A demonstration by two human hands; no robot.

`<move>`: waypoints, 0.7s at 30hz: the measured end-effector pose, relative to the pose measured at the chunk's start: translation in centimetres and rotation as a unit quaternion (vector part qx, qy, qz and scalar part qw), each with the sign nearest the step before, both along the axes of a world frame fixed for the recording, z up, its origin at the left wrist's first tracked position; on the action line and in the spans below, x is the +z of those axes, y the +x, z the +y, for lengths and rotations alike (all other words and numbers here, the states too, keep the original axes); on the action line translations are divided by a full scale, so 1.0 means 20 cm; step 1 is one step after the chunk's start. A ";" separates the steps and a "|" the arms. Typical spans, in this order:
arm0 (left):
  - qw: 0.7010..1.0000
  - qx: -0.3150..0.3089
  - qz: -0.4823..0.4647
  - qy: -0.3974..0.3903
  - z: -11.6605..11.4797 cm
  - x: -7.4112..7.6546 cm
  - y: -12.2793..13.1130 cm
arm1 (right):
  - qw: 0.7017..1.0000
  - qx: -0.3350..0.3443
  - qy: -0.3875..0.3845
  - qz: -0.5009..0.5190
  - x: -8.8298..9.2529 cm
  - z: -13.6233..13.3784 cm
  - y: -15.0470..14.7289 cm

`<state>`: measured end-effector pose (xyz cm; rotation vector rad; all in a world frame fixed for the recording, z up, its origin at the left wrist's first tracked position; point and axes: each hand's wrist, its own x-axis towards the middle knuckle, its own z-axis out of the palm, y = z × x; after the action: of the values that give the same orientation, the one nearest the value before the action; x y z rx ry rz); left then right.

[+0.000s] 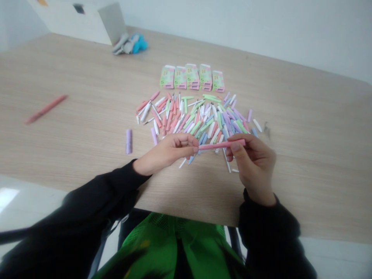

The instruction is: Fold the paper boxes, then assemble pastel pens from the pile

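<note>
Pink rolled-paper stick (221, 145), long, thin, matte, roughly level at mid-frame, just above pile. L hand (171, 149): fingers (192, 144) narrow, pinching near end. R hand (252, 166): fingers (236, 146) narrow on far end. Pastel paper sticks (192, 120) heaped on wood surface (87, 77); 5 green/pink boxes (188, 76) just beyond, upper mid-frame.

1. Wall (261, 27): plain white, running behind the far edge of the table.
2. Table (314, 155): light wood-grain top, set close to the wall.
3. White cabinet (66, 23): located beyond the far left table edge; grey panel (113, 23) at its right end.
4. Floor (31, 217): pale and glossy, visible beyond the near table edge.
5. Lighting: soft and diffuse, with one bright reflection (8, 197) on the floor at left.
</note>
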<state>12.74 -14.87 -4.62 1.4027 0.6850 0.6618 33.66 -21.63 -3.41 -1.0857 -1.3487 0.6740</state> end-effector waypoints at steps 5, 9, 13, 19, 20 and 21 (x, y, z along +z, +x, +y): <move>1.000 -0.011 0.014 0.005 0.00 0.01 0.00 | 1.000 -0.006 -0.004 0.004 0.00 -0.01 -0.01; 0.999 -0.017 0.021 0.017 0.00 0.01 0.00 | 1.000 -0.010 -0.002 -0.004 0.00 0.00 -0.01; 0.999 -0.028 0.034 0.027 0.01 0.01 -0.01 | 1.000 -0.010 -0.001 -0.008 0.00 0.00 -0.01; 0.999 -0.019 0.011 0.035 0.02 0.02 -0.01 | 1.000 -0.010 0.018 0.018 0.00 0.00 0.01; 0.999 -0.021 0.007 0.029 0.01 0.02 -0.01 | 1.000 -0.008 0.019 0.020 0.00 0.01 0.02; 0.999 -0.023 0.003 0.022 0.01 0.02 -0.01 | 1.000 -0.008 0.017 0.017 0.00 0.01 0.02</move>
<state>12.49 -14.57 -4.31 1.4574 0.6455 0.6399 34.05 -21.51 -3.44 -1.0518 -1.3163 0.6538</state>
